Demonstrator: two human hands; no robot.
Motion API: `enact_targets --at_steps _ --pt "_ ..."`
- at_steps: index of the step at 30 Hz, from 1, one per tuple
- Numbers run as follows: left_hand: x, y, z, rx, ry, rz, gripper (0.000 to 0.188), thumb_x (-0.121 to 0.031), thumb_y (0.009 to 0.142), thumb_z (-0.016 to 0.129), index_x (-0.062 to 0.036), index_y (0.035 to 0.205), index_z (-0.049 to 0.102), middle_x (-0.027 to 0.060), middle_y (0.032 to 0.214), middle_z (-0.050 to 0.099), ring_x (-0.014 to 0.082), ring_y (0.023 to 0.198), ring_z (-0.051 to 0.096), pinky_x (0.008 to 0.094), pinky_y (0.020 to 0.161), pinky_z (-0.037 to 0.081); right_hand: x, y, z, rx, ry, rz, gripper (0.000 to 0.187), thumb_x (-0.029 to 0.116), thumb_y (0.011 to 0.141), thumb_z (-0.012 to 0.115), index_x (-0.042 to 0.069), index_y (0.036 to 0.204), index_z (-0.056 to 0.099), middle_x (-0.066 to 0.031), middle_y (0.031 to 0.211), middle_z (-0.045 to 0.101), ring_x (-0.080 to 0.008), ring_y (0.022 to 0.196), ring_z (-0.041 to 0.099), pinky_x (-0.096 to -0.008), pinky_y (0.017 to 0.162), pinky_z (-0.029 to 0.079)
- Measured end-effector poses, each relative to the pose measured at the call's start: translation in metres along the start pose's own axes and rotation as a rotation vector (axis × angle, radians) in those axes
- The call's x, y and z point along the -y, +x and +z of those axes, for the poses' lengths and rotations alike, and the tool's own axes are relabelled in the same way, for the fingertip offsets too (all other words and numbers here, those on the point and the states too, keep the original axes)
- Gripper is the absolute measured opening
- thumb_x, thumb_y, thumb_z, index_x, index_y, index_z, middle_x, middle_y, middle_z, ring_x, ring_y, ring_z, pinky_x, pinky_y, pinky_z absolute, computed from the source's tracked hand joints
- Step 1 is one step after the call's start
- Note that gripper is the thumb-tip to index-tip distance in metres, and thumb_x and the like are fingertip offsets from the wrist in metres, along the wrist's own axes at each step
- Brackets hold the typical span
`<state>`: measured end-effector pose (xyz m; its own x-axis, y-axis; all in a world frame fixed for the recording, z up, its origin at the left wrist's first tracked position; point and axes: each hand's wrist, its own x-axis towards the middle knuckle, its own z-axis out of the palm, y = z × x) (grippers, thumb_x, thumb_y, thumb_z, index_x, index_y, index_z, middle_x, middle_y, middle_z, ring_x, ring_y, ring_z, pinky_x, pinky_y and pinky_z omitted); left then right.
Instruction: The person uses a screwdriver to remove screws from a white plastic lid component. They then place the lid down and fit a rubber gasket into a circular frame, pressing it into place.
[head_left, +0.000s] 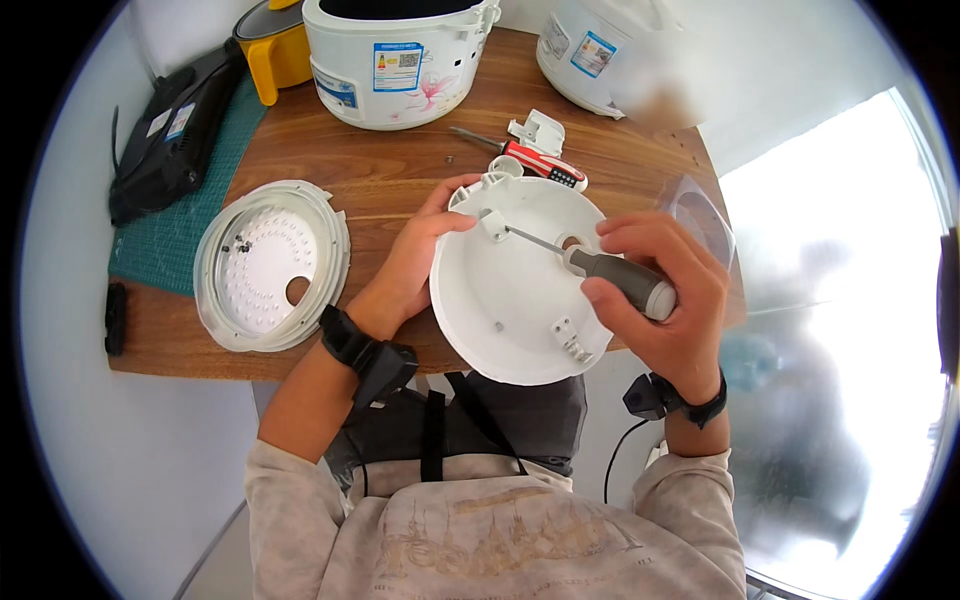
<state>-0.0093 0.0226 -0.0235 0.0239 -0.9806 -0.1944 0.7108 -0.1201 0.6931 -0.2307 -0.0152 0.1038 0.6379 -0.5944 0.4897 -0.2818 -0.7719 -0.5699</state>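
A white round rice cooker lid is tilted toward me at the table's front edge, its hollow inside facing up. My left hand is closed on its upper left rim, the thumb lying beside a small white bracket inside. In my right hand is a screwdriver with a grey handle, gripped between thumb and fingers. Its thin shaft slants up to the left, and the tip is at the bracket's lower right corner. Whether it sits in a screw is too small to tell.
An inner lid plate with several small dark screws lies at left. Behind the lid are a red-and-white screwdriver and a white plastic piece. Farther back stand a rice cooker body, another white cooker and a yellow pot.
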Motion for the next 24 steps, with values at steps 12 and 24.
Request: enact_targets --at_steps 12,24 --pt "0.004 0.001 -0.001 -0.003 -0.054 0.022 0.048 -0.006 0.093 0.049 -0.017 0.139 0.042 0.011 0.132 0.054 0.0238 0.113 0.062 0.0411 0.094 0.055 0.004 0.004 0.004 -0.011 -0.083 -0.003 0.009 0.003 0.079 0.078 0.001 0.085 0.071 -0.011 0.081 0.072 -0.021 0.068 0.07 -0.0283 0.064 0.055" --pt "0.004 -0.001 0.002 -0.007 -0.037 0.032 0.046 -0.009 0.095 0.049 -0.0169 0.139 0.039 0.0118 0.132 0.054 0.0246 0.115 0.061 0.0401 0.095 0.054 0.025 0.015 0.015 0.017 -0.337 -0.097 0.021 0.017 0.078 0.082 0.004 0.077 0.066 -0.0078 0.07 0.065 -0.0246 0.055 0.062 -0.0333 0.048 0.048"
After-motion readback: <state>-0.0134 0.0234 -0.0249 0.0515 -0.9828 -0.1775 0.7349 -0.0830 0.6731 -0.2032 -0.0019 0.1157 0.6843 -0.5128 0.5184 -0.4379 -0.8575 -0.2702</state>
